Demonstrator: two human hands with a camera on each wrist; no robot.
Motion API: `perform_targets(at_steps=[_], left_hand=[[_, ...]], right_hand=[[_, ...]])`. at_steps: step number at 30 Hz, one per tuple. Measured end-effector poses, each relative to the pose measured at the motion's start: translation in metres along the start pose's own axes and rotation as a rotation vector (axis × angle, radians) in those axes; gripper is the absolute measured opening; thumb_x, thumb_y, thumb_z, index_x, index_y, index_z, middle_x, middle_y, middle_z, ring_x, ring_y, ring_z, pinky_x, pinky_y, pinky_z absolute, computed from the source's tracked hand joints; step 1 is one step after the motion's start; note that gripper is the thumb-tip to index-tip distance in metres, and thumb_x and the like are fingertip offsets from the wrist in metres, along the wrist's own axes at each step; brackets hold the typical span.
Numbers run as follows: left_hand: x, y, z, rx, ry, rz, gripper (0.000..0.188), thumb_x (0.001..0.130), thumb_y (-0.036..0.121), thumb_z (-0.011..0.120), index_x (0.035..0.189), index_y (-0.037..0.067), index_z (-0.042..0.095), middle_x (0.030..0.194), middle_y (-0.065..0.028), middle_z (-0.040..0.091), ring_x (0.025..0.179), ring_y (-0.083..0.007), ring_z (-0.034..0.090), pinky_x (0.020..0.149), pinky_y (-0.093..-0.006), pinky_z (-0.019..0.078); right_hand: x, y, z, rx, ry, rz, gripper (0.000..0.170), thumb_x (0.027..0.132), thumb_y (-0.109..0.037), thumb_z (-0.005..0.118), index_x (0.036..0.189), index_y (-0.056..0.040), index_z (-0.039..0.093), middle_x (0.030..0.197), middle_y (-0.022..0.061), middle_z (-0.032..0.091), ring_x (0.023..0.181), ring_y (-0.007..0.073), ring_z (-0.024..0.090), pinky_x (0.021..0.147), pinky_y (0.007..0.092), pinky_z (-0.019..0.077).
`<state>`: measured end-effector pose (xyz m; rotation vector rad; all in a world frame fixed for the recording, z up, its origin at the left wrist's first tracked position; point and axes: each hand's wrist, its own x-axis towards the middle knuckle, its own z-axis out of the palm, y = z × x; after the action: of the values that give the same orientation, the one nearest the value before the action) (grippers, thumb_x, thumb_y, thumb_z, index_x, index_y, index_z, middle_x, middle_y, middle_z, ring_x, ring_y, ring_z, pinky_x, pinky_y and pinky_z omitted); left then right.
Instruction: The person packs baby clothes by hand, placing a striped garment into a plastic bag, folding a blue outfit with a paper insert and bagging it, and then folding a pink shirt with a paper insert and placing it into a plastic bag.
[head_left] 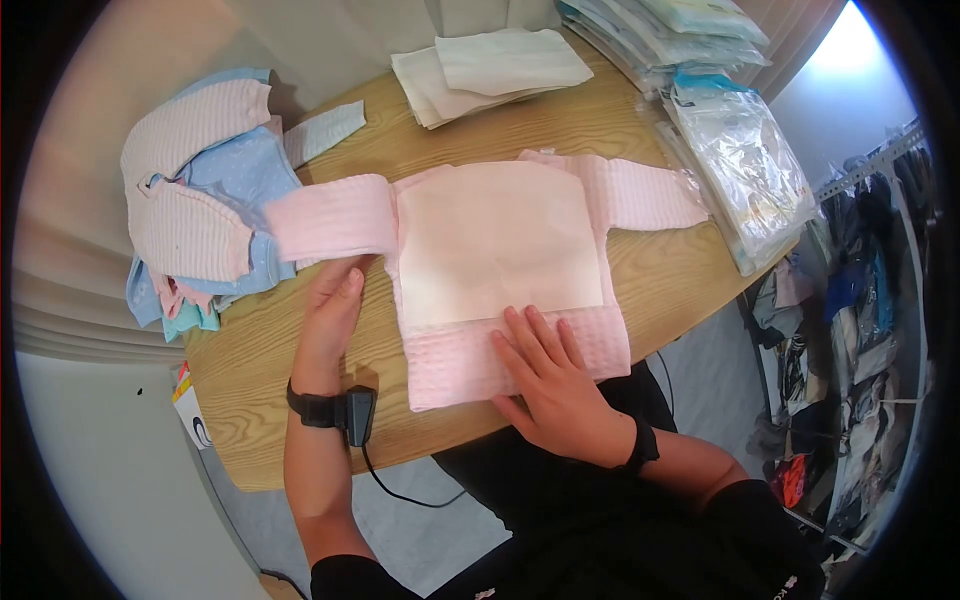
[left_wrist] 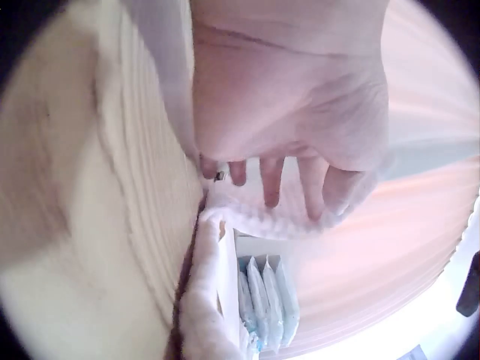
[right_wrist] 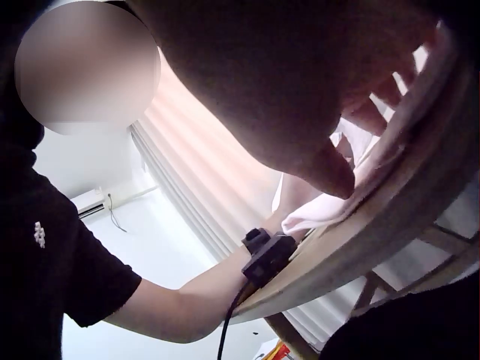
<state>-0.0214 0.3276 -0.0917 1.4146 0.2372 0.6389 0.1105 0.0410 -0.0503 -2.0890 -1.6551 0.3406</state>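
Note:
A pink ribbed garment [head_left: 470,375] lies on the table with its sleeves spread to both sides. On its body rests a flat cream sheet [head_left: 500,240]. My right hand [head_left: 560,395] lies palm down on the garment's lower part, fingers spread, fingertips near the sheet's lower edge. My left hand [head_left: 335,305] is beside the garment, its fingers partly hidden under the left-side sleeve [head_left: 335,218]. In the left wrist view, the left hand [left_wrist: 292,105] has its fingers extended against the pale pink cloth [left_wrist: 262,217], thumb near the index finger.
Folded pink and blue clothes [head_left: 225,170] are piled at the table's left. White sheets [head_left: 510,65] lie at the back. Plastic-wrapped packages [head_left: 740,150] stack at the right, beside a rack of clothes [head_left: 850,330]. A cable [head_left: 400,495] hangs from the left wrist device.

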Motion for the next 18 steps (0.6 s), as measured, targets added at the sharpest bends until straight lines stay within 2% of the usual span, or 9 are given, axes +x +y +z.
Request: perform_targets(at_steps=[2,5,9,12,15,16,18], left_hand=[[-0.002,-0.008,-0.005,-0.001,-0.123,-0.052,0.047,0.101,0.024,0.052,0.137,-0.006,0.050,0.145,-0.0167,0.049,0.139,-0.0280,0.040,0.118,-0.0421,0.0219],[0.008,0.013,0.017,0.050,-0.194,-0.019,0.054,0.101,0.034,0.049,0.139,-0.005,0.049,0.149,-0.0192,0.044,0.144,-0.0304,0.032,0.121,-0.0423,0.0122],[0.009,0.006,0.013,0.010,-0.166,-0.047,0.059,0.100,0.041,0.048,0.139,-0.004,0.048,0.152,-0.0198,0.040,0.146,-0.0310,0.027,0.121,-0.0426,0.0094],[0.009,0.005,0.009,-0.042,-0.136,-0.048,0.060,0.099,0.041,0.051,0.141,-0.002,0.046,0.155,-0.0196,0.035,0.146,-0.0311,0.027,0.121,-0.0432,0.0110],[0.005,-0.001,0.005,-0.208,-0.032,-0.091,0.062,0.098,0.039,0.052,0.144,-0.001,0.042,0.156,-0.0209,0.031,0.146,-0.0329,0.028,0.120,-0.0445,0.0160],[0.004,0.001,0.004,-0.286,-0.005,-0.128,0.062,0.098,0.038,0.052,0.145,-0.001,0.040,0.156,-0.0220,0.030,0.145,-0.0337,0.029,0.119,-0.0451,0.0191],[0.005,0.004,0.001,-0.390,0.010,-0.202,0.063,0.098,0.037,0.053,0.146,0.000,0.038,0.155,-0.0227,0.031,0.144,-0.0348,0.031,0.118,-0.0462,0.0241]], right_hand=[[-0.001,0.001,0.000,0.005,0.005,-0.008,0.065,0.089,-0.026,0.064,0.143,0.0013,0.040,0.154,0.0238,0.030,0.144,0.0414,0.026,0.115,0.0577,0.0214],[-0.002,0.003,0.001,0.002,0.008,-0.018,0.065,0.089,-0.027,0.064,0.143,0.0012,0.041,0.154,0.0237,0.029,0.145,0.0415,0.025,0.115,0.0577,0.0208],[-0.004,0.005,0.001,0.055,0.031,-0.022,0.064,0.086,-0.018,0.066,0.142,0.0015,0.041,0.154,0.0238,0.029,0.145,0.0418,0.025,0.115,0.0571,0.0229],[-0.008,0.016,0.004,0.288,0.175,-0.106,0.065,0.082,-0.007,0.066,0.142,0.0006,0.041,0.152,0.0239,0.032,0.143,0.0404,0.029,0.114,0.0550,0.0270],[-0.027,0.036,0.005,0.649,0.557,0.015,0.070,0.080,0.002,0.065,0.144,-0.0016,0.036,0.149,0.0227,0.035,0.141,0.0371,0.033,0.113,0.0517,0.0307],[-0.024,0.038,0.005,1.153,0.720,0.169,0.070,0.084,0.002,0.059,0.147,-0.0019,0.029,0.148,0.0212,0.036,0.140,0.0343,0.034,0.114,0.0499,0.0316],[-0.014,0.067,-0.017,1.577,0.842,0.447,0.068,0.088,-0.004,0.054,0.148,0.0004,0.024,0.151,0.0202,0.033,0.143,0.0332,0.031,0.116,0.0477,0.0294]])
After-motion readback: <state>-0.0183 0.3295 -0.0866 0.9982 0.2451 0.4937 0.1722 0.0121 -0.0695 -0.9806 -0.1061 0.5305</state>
